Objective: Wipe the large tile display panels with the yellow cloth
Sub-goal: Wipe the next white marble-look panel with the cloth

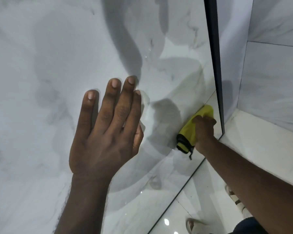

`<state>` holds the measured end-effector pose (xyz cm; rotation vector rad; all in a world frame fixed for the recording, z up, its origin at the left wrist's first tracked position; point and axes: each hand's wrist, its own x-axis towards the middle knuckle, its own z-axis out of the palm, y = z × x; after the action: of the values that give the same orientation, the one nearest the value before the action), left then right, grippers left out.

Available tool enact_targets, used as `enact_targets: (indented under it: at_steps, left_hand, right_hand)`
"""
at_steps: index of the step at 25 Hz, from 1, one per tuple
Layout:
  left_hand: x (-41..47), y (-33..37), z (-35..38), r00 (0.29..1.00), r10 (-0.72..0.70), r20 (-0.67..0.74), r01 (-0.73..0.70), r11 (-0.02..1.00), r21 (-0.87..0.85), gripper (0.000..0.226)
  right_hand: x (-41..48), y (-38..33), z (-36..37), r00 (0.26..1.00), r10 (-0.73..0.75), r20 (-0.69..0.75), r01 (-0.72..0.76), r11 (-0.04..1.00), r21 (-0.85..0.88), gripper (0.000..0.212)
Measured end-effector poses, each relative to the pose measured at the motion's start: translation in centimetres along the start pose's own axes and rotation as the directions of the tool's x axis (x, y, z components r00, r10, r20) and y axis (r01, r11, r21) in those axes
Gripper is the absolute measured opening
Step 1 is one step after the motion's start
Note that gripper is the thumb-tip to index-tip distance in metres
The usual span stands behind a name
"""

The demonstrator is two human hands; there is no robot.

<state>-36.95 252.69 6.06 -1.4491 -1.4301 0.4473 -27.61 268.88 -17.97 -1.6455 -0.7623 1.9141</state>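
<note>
A large glossy white marble-look tile panel (57,48) fills most of the view, standing upright in front of me. My left hand (107,130) rests flat on it with fingers straight and spread a little. Low on the panel, near its right edge, my right hand (205,132) grips the bunched yellow cloth (193,129) and presses it against the tile. A dark trimmed corner of the cloth hangs below the hand. Shadows of both arms fall across the panel.
A black metal frame strip (215,65) borders the panel on the right. Beyond it stands another pale tile panel (269,73) above a white ledge (260,146). Shiny floor tiles (184,217) and my sandalled feet (233,198) show at the lower right.
</note>
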Motion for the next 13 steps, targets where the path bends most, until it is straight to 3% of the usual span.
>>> enact_targets:
  at_steps: [1,4,5,8,9,11,13]
  left_hand:
    - [0.0,0.0,0.0,1.0,0.0,0.002,0.0,1.0,0.007,0.074]
    - [0.1,0.1,0.1,1.0,-0.003,-0.01,0.003,1.0,0.019,0.076]
    - [0.0,0.1,0.1,1.0,-0.001,-0.017,0.001,1.0,0.021,0.077]
    - [0.1,0.1,0.0,1.0,0.001,-0.021,-0.001,1.0,0.028,0.076]
    - [0.1,0.1,0.0,1.0,0.005,-0.019,-0.004,1.0,0.023,0.076]
    - [0.2,0.1,0.0,1.0,0.01,-0.02,-0.01,1.0,0.023,0.074]
    - [0.3,-0.1,0.0,1.0,0.007,-0.017,-0.007,1.0,0.01,0.07]
  right_hand:
    - [-0.4,0.4,0.1,1.0,0.004,0.001,-0.004,1.0,-0.028,0.037]
    - [-1.6,0.8,1.2,0.976,-0.216,-0.023,0.216,0.976,0.024,0.032]
    - [-1.4,0.7,1.2,0.981,-0.19,-0.035,0.191,0.981,0.023,0.035]
    - [-0.8,1.2,1.0,0.995,0.086,-0.048,-0.087,0.996,-0.024,0.047]
    - [-1.8,0.9,1.2,0.999,0.018,-0.035,-0.019,0.999,-0.037,0.042]
    - [-4.5,0.5,1.6,0.954,-0.298,0.021,0.298,0.955,0.005,0.031]
    - [-4.3,0.1,1.9,0.91,-0.413,0.007,0.413,0.91,0.01,0.035]
